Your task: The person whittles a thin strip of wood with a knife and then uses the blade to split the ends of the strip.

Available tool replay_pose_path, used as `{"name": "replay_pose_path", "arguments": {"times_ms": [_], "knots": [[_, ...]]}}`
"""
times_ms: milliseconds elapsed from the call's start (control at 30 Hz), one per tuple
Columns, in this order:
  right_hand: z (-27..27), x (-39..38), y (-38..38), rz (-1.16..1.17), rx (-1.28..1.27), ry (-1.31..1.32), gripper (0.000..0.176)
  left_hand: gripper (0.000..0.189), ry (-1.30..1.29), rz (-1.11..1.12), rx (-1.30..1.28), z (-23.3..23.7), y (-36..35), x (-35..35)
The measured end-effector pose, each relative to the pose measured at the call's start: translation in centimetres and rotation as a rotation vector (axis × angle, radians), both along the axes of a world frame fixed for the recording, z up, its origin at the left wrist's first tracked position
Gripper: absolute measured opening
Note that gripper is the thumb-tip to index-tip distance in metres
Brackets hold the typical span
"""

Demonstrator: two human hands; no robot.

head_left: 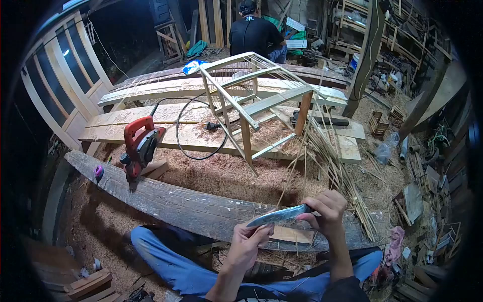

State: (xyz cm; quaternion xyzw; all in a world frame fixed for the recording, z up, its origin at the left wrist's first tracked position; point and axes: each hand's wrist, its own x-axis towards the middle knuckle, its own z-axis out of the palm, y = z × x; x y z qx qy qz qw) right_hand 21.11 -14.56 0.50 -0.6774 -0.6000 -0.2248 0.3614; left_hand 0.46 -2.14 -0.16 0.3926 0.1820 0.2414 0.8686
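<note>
Our left hand point(250, 242) is pinched closed beneath the tip of the knife point(283, 215), on what we cannot tell; the knife lies between our hands, its long axis running crosswise, tip pointing left; our right hand point(328, 209), the nearer, wraps its handle; thin sticks point(340, 177) lie just beyond.

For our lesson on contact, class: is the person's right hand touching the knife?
Touching: the head view shows the right hand wrapped around one end of the knife.
</note>
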Motion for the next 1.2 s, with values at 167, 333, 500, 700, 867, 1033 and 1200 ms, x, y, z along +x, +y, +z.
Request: {"name": "replay_pose_path", "arguments": {"times_ms": [167, 333, 500, 700, 867, 1033, 1200], "knots": [[-0.3, 0.1, 0.1, -0.032, 0.015, -0.039, 0.044, 0.031, 0.01, -0.033, -0.038, 0.2, 0.1, 0.0], [1.1, 3.7, -2.6, -0.346, 0.149, 0.061, 0.038, 0.034, 0.023, -0.034, -0.022, 0.8, 0.7, -1.0], [2.4, 2.5, -2.8, -0.348, 0.212, 0.036, 0.037, 0.034, 0.057, -0.088, -0.012, 0.5, 0.7, -0.3], [2.5, 1.7, -2.5, -0.301, 0.104, -0.012, 0.039, 0.032, 0.212, -0.067, 0.153, 1.3, 0.5, -0.4], [2.1, 0.8, -1.5, -0.253, 0.128, -0.048, 0.041, 0.031, 0.078, 0.05, 0.3, 1.0, 0.5, -0.4], [2.1, -0.4, -0.8, -0.191, 0.079, -0.037, 0.041, 0.03, 0.072, 0.121, 0.317, 1.4, 0.5, -0.5], [1.4, -1.2, -0.3, -0.129, 0.039, -0.011, 0.041, 0.034, 0.0, 0.212, 0.259, 1.0, 0.5, -0.6]]}}
